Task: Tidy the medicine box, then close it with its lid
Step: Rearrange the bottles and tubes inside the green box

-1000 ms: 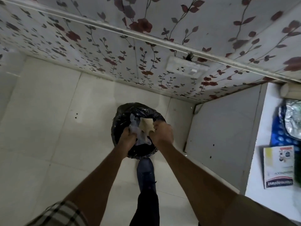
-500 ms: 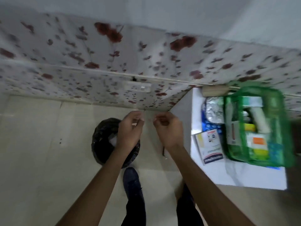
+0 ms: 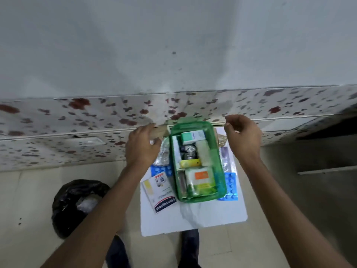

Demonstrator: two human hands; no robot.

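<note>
A second ago both hands were down in the black bin bag (image 3: 77, 206) on the floor, pushing waste into it; now the view has swung right and the bag sits off to the left, let go, with pale rubbish showing at its mouth. That suggests the throwing-out part of the tidying is over and attention is back on the box. The left hand (image 3: 143, 147) has risen to just left of the medicine box (image 3: 197, 163), fingers curled loosely and holding nothing that I can make out. Beside it on the white worktop (image 3: 193, 219) lie a plaster carton (image 3: 159, 191) and blue blister strips (image 3: 229, 185), outside the box, so these likely need sorting yet. The green box itself stands open in the middle of the worktop, packed with cartons and tubes; a green piece behind its far edge may be the lid, though I cannot tell. The right hand (image 3: 242, 136) hovers just right of the box, half curled and empty. Behind runs a wall with flower-patterned panelling (image 3: 58, 120) below plain paint; pale floor tiles (image 3: 25, 200) surround the worktop.
</note>
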